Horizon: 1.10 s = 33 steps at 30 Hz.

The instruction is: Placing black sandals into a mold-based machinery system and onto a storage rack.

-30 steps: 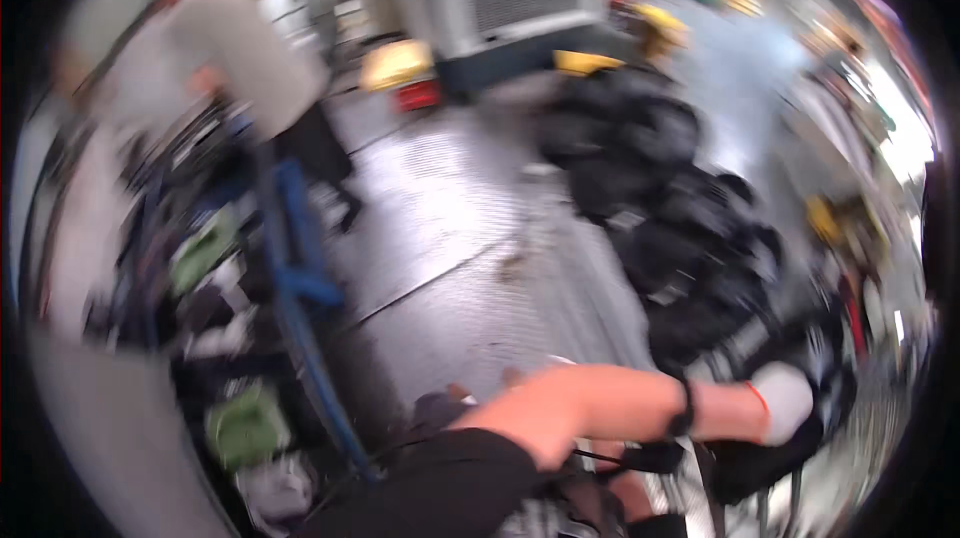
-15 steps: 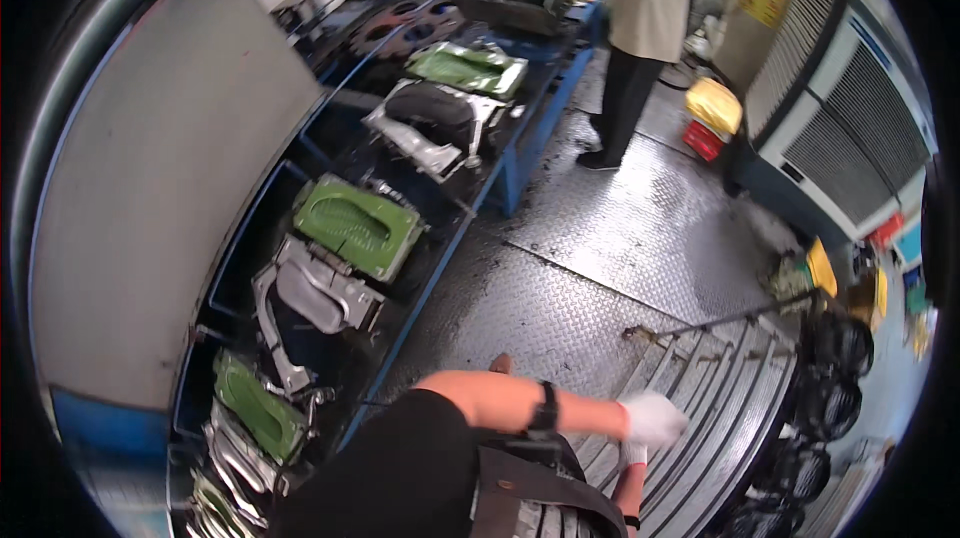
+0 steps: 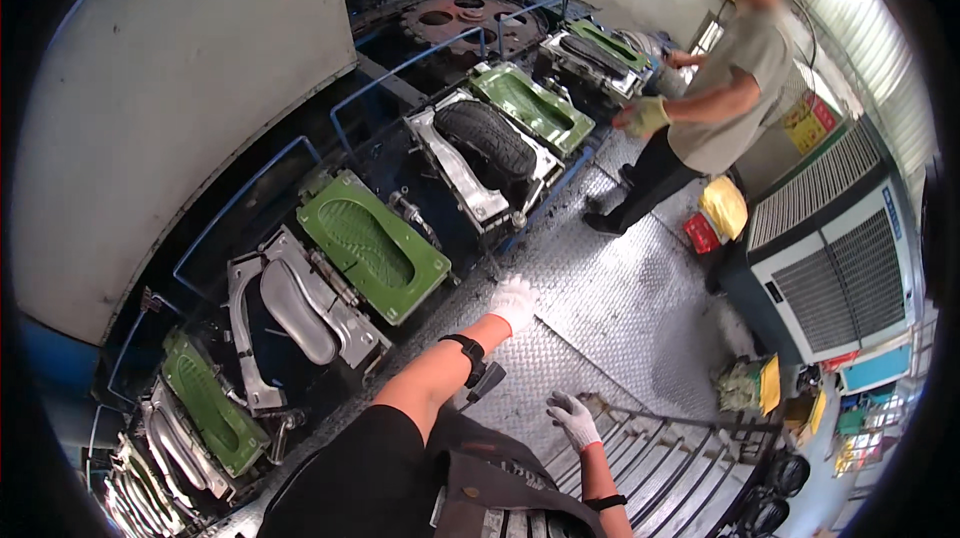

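Observation:
My left hand (image 3: 515,305), in a white glove, reaches out over the floor beside the row of shoe-sole moulds. Its fingers look apart, with nothing visible in them. My right hand (image 3: 575,422), also gloved, hangs above the near end of a slatted metal rack (image 3: 650,458), fingers spread and nothing held. Closest to the left hand is an opened mould with a green half (image 3: 375,243) and a silver half (image 3: 300,308). Farther along, another opened mould has a green half (image 3: 530,110) and a black treaded sole (image 3: 487,138) on its silver half.
A co-worker (image 3: 735,88) stands at the far mould (image 3: 600,53), one gloved hand lowered. Blue rails (image 3: 245,203) run behind the moulds. An air cooler (image 3: 835,248), a yellow bag on a red box (image 3: 705,232) and black soles (image 3: 785,478) are to the right.
My left hand has moved from beside my right hand at the rack toward the moulds. The hands are now apart, and the view has turned. The co-worker's hand has come off the far mould.

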Motion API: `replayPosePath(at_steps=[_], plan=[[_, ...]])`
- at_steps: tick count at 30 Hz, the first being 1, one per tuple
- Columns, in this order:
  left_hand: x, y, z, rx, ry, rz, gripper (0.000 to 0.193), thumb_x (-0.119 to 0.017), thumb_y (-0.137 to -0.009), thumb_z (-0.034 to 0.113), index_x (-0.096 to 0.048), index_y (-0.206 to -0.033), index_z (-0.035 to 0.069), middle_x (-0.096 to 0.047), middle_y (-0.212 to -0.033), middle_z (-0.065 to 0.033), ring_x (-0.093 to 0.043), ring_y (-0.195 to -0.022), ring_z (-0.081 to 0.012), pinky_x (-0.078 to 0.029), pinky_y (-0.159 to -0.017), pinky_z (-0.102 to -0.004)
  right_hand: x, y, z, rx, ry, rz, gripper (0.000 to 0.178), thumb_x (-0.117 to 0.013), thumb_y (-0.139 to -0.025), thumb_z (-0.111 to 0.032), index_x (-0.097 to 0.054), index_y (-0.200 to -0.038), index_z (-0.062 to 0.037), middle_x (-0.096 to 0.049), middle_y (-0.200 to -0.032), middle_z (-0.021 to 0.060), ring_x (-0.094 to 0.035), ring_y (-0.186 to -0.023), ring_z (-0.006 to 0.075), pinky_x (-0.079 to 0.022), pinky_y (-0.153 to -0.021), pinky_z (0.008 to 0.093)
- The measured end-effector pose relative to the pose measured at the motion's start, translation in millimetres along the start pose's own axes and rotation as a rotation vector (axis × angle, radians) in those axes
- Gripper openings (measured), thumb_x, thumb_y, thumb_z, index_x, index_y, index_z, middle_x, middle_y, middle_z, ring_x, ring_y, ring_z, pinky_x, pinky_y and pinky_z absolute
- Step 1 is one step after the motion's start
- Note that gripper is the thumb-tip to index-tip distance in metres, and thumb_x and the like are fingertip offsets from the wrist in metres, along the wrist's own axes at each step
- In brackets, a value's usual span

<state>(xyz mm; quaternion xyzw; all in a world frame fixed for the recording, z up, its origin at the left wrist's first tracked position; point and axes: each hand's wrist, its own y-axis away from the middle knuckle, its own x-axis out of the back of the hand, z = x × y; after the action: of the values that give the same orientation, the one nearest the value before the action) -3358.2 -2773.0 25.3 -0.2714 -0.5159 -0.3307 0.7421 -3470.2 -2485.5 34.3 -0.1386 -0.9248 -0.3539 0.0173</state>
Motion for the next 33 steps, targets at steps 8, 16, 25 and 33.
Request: replayPosePath(at_steps=[8, 16, 25, 33], plan=[[-27.3, -6.5, -37.5, 0.003, -0.102, -0.016, 0.02, -0.054, -0.081, 0.016, -0.072, -0.087, 0.009, -0.068, -0.087, -0.0112, -0.062, -0.099, -0.0259, -0.041, -0.098, -0.0449, -28.1, -120.3, -159.9, 0.338, 0.044, 0.076, 0.052, -0.061, -0.089, -0.014, -0.046, -0.136, 0.0029, -0.059, -0.126, 0.0135, -0.057, -0.11, 0.0193, -0.047, -0.088, 0.0294], [-29.2, -9.1, -51.4, 0.13, 0.079, 0.04, 0.025, -0.051, -0.084, 0.019, -0.072, -0.081, 0.008, -0.068, -0.092, -0.0148, -0.063, -0.098, -0.0274, -0.045, -0.09, -0.0406, -63.6, -260.9, -276.5, 0.846, 0.46, 0.085, 0.02, -0.067, -0.083, -0.008, -0.064, -0.102, -0.0044, -0.052, -0.124, 0.0124, -0.056, -0.107, 0.0239, -0.049, -0.086, 0.0384], [-46.1, 16.3, -73.7, 0.787, 0.198, 0.011, 0.032, -0.042, -0.094, 0.026, -0.066, -0.096, 0.005, -0.067, -0.094, -0.0194, -0.063, -0.09, -0.0385, -0.049, -0.082, -0.05, -77.5, -291.1, -307.1, 0.412, 0.313, -0.897, 0.082, -0.067, -0.084, 0.0, -0.02, -0.152, -0.0047, -0.029, -0.154, 0.0111, -0.034, -0.138, 0.0226, -0.029, -0.112, 0.0332], [-21.2, -79.6, -20.8, 1.156, 0.387, -0.117, 0.029, -0.045, -0.096, 0.025, -0.066, -0.107, 0.009, -0.068, -0.098, -0.0184, -0.065, -0.093, -0.0362, -0.052, -0.079, -0.0453, 0.5, -359.1, -418.7, 1.351, 0.707, -0.58, 0.052, -0.068, -0.074, -0.001, -0.056, -0.124, -0.0046, -0.059, -0.125, 0.0118, -0.056, -0.115, 0.0319, -0.044, -0.101, 0.039]])
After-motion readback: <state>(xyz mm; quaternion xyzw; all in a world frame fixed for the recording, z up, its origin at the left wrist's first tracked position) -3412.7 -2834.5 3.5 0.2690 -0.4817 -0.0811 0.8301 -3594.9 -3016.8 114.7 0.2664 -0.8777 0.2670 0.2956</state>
